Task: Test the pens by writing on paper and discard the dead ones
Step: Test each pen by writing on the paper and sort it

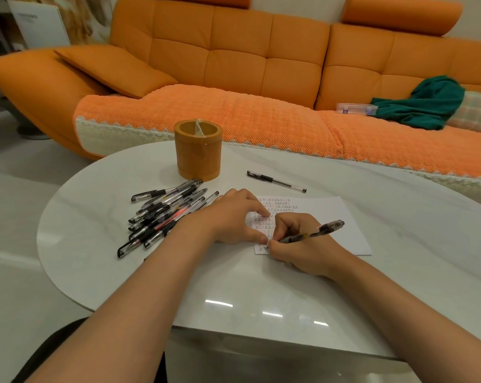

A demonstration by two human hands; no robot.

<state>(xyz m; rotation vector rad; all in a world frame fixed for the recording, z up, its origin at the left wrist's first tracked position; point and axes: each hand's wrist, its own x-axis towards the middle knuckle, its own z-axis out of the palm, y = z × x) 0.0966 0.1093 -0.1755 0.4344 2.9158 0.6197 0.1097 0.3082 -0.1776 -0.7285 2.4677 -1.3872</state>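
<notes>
The right hand [297, 246] curls its fingers round a black pen [312, 234], tip on the near-left corner of the paper [333, 217]. The left hand [233, 217], fingers straight and spread, presses the sheet's nine o'clock edge. Beyond it at nine o'clock lies a pile of pens [164, 214]. At twelve lies a lone pen [276, 181], and at eleven stands a bamboo holder [198, 153].

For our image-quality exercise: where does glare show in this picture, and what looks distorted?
Head view: bright reflections streak the glossy white oval table near its front edge; in the same view, wide-angle bending bows the seat edge of the orange sofa.
</notes>
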